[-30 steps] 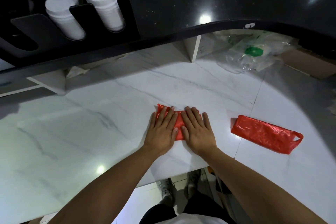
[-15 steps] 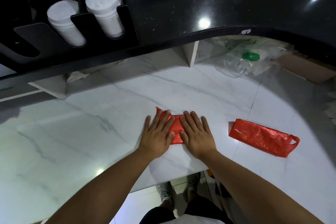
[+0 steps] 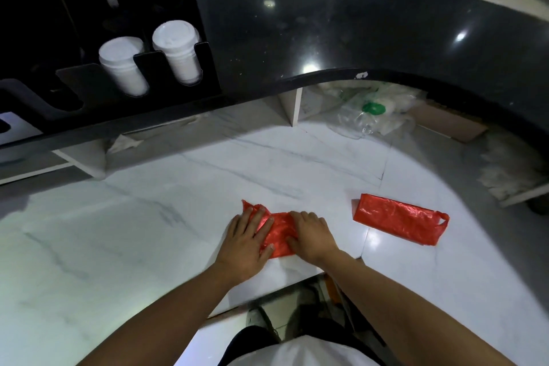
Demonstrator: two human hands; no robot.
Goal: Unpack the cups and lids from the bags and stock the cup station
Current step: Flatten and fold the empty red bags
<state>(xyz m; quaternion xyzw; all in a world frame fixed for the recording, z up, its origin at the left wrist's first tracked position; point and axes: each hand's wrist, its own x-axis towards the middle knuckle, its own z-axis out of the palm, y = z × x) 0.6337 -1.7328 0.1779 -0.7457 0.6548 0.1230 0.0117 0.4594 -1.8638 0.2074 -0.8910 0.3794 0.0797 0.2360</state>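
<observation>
Plainly, the red bag (image 3: 277, 233) lies flat near the worktop's (image 3: 148, 232) front edge, long axis left to right. The left grip (image 3: 246, 239) presses its left end with straight, spread fingers, while the right grip (image 3: 312, 236) bends its fingers onto the right end, pinching or not I cannot tell. A second folded red bag (image 3: 398, 218) lies apart to the right, nearer the right grip, likely where this one goes.
</observation>
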